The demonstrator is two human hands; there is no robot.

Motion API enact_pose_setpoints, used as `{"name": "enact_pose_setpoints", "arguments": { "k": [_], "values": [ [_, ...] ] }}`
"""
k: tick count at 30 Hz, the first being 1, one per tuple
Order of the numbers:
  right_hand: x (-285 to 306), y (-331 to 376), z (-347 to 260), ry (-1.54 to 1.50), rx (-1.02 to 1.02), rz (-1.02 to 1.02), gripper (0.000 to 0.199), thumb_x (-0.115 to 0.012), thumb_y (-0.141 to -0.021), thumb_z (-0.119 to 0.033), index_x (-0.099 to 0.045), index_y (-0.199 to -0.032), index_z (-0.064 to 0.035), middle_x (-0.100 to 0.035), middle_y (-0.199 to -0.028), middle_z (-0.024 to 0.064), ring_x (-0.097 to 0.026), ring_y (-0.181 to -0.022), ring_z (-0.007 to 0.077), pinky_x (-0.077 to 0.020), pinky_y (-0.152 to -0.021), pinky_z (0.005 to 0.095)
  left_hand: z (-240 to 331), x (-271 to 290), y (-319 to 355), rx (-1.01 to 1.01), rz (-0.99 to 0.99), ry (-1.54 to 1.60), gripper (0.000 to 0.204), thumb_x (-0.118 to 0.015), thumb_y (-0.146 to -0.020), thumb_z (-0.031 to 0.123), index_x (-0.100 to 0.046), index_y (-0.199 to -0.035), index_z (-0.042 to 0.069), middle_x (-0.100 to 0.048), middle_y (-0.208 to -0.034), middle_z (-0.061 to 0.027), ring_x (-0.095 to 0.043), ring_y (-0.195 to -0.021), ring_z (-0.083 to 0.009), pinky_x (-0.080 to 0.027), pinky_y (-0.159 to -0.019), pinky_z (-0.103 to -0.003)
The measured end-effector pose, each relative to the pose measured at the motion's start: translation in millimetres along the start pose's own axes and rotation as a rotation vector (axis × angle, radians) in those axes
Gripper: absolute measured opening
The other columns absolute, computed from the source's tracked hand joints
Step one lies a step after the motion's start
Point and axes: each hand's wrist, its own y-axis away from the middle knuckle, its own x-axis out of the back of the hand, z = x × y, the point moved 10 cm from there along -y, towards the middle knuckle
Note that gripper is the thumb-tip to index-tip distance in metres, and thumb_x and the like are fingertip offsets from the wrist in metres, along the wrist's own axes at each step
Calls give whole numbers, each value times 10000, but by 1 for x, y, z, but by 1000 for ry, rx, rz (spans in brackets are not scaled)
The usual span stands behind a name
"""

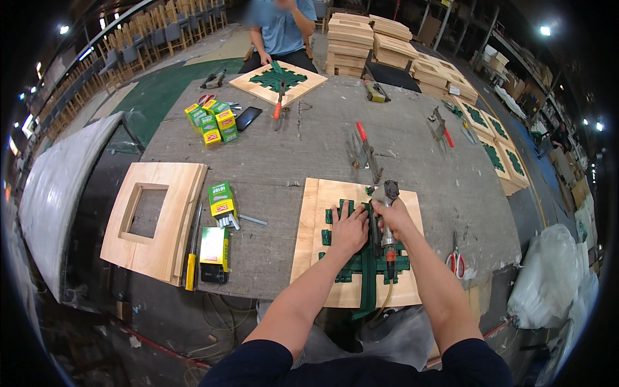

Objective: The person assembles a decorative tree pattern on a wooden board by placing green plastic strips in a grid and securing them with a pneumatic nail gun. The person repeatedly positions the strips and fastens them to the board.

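Observation:
A square wooden frame lies before me on the table, with dark green webbing straps woven across its middle. My left hand rests on the webbing with its fingers spread, beside a lengthwise strap. Wrapped around a pneumatic staple gun, my right hand holds it over the frame's far part, right of that strap. A hose runs from the tool's near end toward my lap. The staple gun's nose is partly hidden, so contact with the frame cannot be made out.
Wooden frames are stacked at left, near staple boxes and a yellow-handled tool. Scissors lie at right. Beyond my frame is a red-handled clamp-like tool. Across the table a person sits behind another webbed frame.

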Motion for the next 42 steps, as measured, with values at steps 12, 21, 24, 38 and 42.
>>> {"name": "enact_pose_setpoints", "arguments": {
  "k": [12,21,24,38,42],
  "values": [
    [-13,3,-9,50,-1,-31,247,-710,-975,-225,-576,-1085,-49,-594,-749,35,-528,-493,142,-442,-426,330,-6,9,3,42,70,147,282,-600,-930,248,-761,-1086,77,-603,-1334,-131,-433,-1403,-387,-208,-1202,-657],
    [-17,8,-6,82,-37,-79,248,-714,-967,-203,-571,-1102,-52,-594,-749,32,-531,-498,132,-436,-420,316,-9,10,3,56,73,164,275,-603,-904,242,-777,-1012,58,-613,-1302,-141,-442,-1394,-383,-217,-1208,-644],
    [-12,8,-6,101,-23,-47,233,-717,-969,-217,-579,-1083,-68,-589,-752,20,-523,-503,125,-439,-426,315,-9,8,0,59,69,171,283,-603,-902,244,-775,-1016,50,-612,-1296,-142,-440,-1393,-382,-203,-1217,-637],
    [18,10,3,137,-15,9,212,-702,-979,-199,-569,-1099,-87,-587,-800,20,-532,-552,130,-467,-465,305,-3,10,1,32,132,186,246,-626,-884,207,-773,-1003,49,-643,-1250,-133,-483,-1355,-394,-243,-1195,-639],
    [26,12,11,39,-38,-22,266,-716,-975,-241,-573,-1126,-75,-605,-887,49,-584,-606,162,-502,-477,341,-3,15,6,15,206,205,225,-633,-881,195,-765,-981,43,-665,-1238,-135,-533,-1304,-396,-264,-1173,-644]
  ]
}}
